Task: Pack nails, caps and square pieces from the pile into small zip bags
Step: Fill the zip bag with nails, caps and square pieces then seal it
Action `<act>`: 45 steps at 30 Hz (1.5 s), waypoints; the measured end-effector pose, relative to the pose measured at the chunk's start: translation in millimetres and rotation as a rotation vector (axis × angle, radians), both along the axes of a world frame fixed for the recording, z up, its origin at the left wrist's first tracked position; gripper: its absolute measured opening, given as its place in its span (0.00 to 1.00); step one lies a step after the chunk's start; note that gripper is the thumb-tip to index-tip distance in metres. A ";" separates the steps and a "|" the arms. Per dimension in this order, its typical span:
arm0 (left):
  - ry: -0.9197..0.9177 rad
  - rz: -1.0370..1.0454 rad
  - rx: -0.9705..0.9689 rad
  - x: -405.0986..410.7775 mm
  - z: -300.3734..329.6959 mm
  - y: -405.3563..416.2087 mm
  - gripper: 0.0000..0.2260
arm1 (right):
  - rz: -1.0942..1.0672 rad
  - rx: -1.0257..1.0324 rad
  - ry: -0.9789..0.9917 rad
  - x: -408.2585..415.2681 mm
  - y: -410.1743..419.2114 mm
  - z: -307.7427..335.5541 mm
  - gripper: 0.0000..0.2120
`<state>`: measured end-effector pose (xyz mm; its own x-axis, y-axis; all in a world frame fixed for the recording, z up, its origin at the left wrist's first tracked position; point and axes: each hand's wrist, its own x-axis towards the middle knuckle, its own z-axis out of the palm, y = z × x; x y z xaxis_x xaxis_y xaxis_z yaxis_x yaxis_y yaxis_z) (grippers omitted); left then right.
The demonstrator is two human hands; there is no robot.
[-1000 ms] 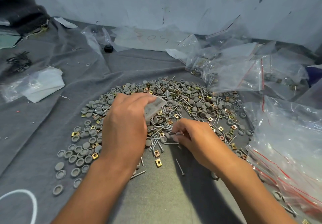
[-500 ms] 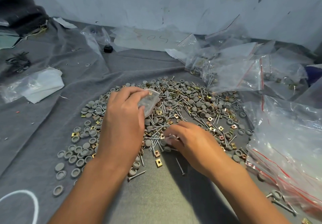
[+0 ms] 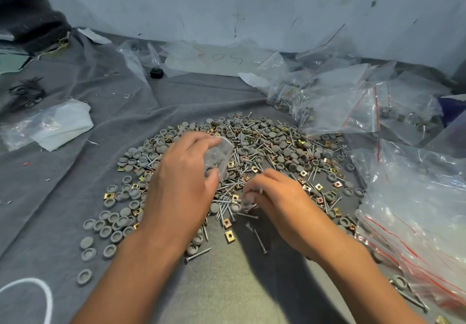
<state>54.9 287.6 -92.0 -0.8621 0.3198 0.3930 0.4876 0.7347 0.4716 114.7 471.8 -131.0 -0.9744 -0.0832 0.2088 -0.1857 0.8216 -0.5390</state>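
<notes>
Head-camera view: a small zip bag [image 3: 219, 156] sits pinched between the thumb and fingers of the left hand [image 3: 181, 185], raised just above the pile [image 3: 264, 152], and grey caps already show through its plastic. Just beside it, the right hand [image 3: 280, 205] is curled over the near edge of the pile, fingertips pinching what looks like a cap and a nail; the exact pieces are blurred. Grey caps [image 3: 111, 223], nails [image 3: 259, 241] and brass-coloured square pieces [image 3: 230, 236] spread widely over the grey cloth [image 3: 63, 172], so most of the stock appears unpacked. To the right and behind lie filled bags [image 3: 338, 112] with red zip strips, holding hardware, which suggests a good number of packs are finished. Judged from this, the current bag is partly filled, and a large share of the pile is left.
</notes>
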 end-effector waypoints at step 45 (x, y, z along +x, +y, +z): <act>-0.031 -0.123 0.054 7.6 -0.7 7.6 0.21 | -0.036 -0.644 0.024 -12.7 -6.1 22.5 0.03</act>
<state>62.5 295.2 -92.6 -0.8297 0.4029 0.3863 0.5570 0.6431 0.5255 102.0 465.7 -108.5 -0.9686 0.0989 0.2280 -0.1823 0.3412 -0.9222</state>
